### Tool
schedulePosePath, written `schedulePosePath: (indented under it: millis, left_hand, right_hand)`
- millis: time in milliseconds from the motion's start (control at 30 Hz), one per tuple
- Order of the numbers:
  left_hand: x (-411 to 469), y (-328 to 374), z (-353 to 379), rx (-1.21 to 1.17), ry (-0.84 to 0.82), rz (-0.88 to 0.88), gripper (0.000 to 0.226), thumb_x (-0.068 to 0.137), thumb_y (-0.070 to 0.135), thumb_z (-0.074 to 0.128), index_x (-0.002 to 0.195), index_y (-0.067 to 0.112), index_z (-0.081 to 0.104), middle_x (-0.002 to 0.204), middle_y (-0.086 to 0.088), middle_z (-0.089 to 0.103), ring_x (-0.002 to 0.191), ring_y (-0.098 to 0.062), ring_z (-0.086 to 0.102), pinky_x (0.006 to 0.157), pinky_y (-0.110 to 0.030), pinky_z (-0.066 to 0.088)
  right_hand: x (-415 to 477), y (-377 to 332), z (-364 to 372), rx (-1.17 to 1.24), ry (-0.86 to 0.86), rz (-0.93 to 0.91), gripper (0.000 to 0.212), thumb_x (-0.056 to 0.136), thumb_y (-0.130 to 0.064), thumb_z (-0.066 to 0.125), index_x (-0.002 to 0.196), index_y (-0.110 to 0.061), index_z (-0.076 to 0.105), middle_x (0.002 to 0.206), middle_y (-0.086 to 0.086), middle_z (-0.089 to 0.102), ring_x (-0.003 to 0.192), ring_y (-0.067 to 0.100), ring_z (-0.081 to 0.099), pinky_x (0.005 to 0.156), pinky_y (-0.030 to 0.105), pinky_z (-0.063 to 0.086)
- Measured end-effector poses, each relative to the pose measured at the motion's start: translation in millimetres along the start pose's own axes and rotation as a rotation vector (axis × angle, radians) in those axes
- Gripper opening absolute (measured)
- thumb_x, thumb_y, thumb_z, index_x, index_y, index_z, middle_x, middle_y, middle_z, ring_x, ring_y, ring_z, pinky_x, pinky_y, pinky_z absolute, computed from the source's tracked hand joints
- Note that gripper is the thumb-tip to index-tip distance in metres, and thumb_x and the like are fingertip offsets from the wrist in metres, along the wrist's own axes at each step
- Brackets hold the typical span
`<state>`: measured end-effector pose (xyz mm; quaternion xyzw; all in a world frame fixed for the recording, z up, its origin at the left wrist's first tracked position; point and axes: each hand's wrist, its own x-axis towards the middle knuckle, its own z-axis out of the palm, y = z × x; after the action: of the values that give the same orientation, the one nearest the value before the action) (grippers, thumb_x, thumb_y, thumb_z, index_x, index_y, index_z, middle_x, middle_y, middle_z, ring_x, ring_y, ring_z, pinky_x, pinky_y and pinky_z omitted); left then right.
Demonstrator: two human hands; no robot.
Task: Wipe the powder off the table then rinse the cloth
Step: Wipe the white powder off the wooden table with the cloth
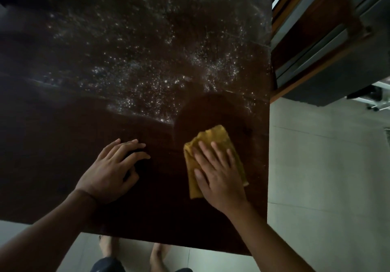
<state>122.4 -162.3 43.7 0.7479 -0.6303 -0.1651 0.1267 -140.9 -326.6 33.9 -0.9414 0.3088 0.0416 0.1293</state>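
Note:
A folded yellow cloth (219, 143) lies flat on the dark brown table (63, 145), near its right edge. My right hand (217, 172) presses on the cloth with straight, spread fingers. My left hand (111, 170) rests on the bare table top to the left of the cloth, its fingers loosely spread and holding nothing. White powder (147, 86) speckles the middle and far part of the table. A dark wiped patch curves just beyond the cloth.
The table's near edge runs above my bare feet (156, 255) on the pale tiled floor (327, 187). The right edge drops to the floor just right of the cloth. A wooden chair (320, 39) with a grey seat stands at the upper right.

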Motion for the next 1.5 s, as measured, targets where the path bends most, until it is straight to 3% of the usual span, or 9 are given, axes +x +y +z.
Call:
schedulePosePath:
  millis: [300,500,700,800,867,967,1167,1300,1500]
  left_hand:
    - [0,0,2,0.016,-0.007,-0.013,0.045,0.088,0.035,0.042,0.129,0.028,0.057,0.145,0.000,0.048,0.141,-0.015,0.033,0.123,-0.034,0.007]
    - [0,1,-1,0.018,0.001,-0.024,0.046,0.086,0.034,0.046,0.129,0.024,0.057,0.143,-0.001,0.047,0.138,-0.019,0.038,0.121,-0.036,0.013]
    - [0,0,0,-0.008,-0.004,-0.060,0.045,0.087,0.031,0.048,0.130,0.022,0.057,0.144,-0.002,0.045,0.139,-0.019,0.036,0.122,-0.030,0.008]
    - [0,-1,2,-0.004,-0.001,-0.074,0.047,0.086,0.030,0.049,0.131,0.021,0.055,0.144,-0.003,0.044,0.139,-0.021,0.035,0.122,-0.027,0.007]
    - [0,0,2,-0.022,0.027,-0.118,0.051,0.084,0.029,0.051,0.134,0.017,0.053,0.144,-0.006,0.043,0.137,-0.024,0.035,0.118,-0.031,0.019]
    - [-3,4,1,-0.069,0.102,-0.246,0.063,0.078,0.028,0.054,0.138,0.011,0.047,0.144,-0.013,0.040,0.134,-0.028,0.034,0.107,-0.037,0.032]
    - [-1,4,2,-0.049,0.112,-0.269,0.059,0.079,0.030,0.049,0.136,0.013,0.050,0.146,-0.012,0.039,0.139,-0.029,0.031,0.110,-0.037,0.027]
    - [-2,2,1,-0.049,0.098,-0.255,0.058,0.081,0.031,0.047,0.136,0.015,0.050,0.147,-0.011,0.038,0.140,-0.028,0.028,0.111,-0.038,0.026]
    - [-1,1,-1,-0.055,0.077,-0.209,0.056,0.083,0.032,0.044,0.136,0.014,0.051,0.148,-0.012,0.039,0.143,-0.025,0.021,0.117,-0.041,0.013]
  right_hand:
    - [123,-20,-9,0.002,0.052,0.354,0.059,0.104,-0.050,0.015,0.160,-0.031,0.011,0.169,-0.008,0.005,0.155,0.028,-0.001,0.121,0.060,-0.005]
    - [79,-68,5,-0.020,-0.006,-0.139,0.056,0.106,-0.049,0.027,0.159,-0.032,0.021,0.167,-0.009,0.016,0.155,0.024,0.009,0.120,0.061,0.013]
    - [-13,-34,11,-0.121,-0.085,-0.314,0.055,0.106,-0.049,0.028,0.158,-0.034,0.023,0.167,-0.011,0.015,0.156,0.021,0.007,0.118,0.060,0.023]
    - [4,-39,9,-0.131,-0.113,-0.410,0.054,0.106,-0.049,0.026,0.158,-0.037,0.021,0.166,-0.013,0.017,0.156,0.020,0.008,0.119,0.059,0.022]
    - [39,-50,9,-0.114,-0.109,-0.447,0.054,0.106,-0.048,0.028,0.158,-0.038,0.021,0.166,-0.014,0.017,0.155,0.019,0.009,0.120,0.058,0.018]
    - [108,-72,9,-0.072,-0.076,-0.350,0.055,0.105,-0.047,0.028,0.158,-0.037,0.022,0.166,-0.015,0.017,0.155,0.018,0.014,0.120,0.058,0.015]
    - [202,-78,-8,0.017,-0.044,-0.009,0.056,0.105,-0.048,0.018,0.159,-0.037,0.012,0.168,-0.016,0.004,0.155,0.018,-0.001,0.122,0.054,-0.006]
    - [168,-85,-3,0.084,0.023,0.118,0.057,0.105,-0.048,0.019,0.160,-0.033,0.011,0.169,-0.010,0.005,0.156,0.022,-0.002,0.122,0.056,-0.004]
    - [58,-54,2,0.000,-0.047,0.053,0.057,0.105,-0.053,0.021,0.159,-0.039,0.013,0.167,-0.017,0.003,0.156,0.017,-0.004,0.124,0.055,0.003]
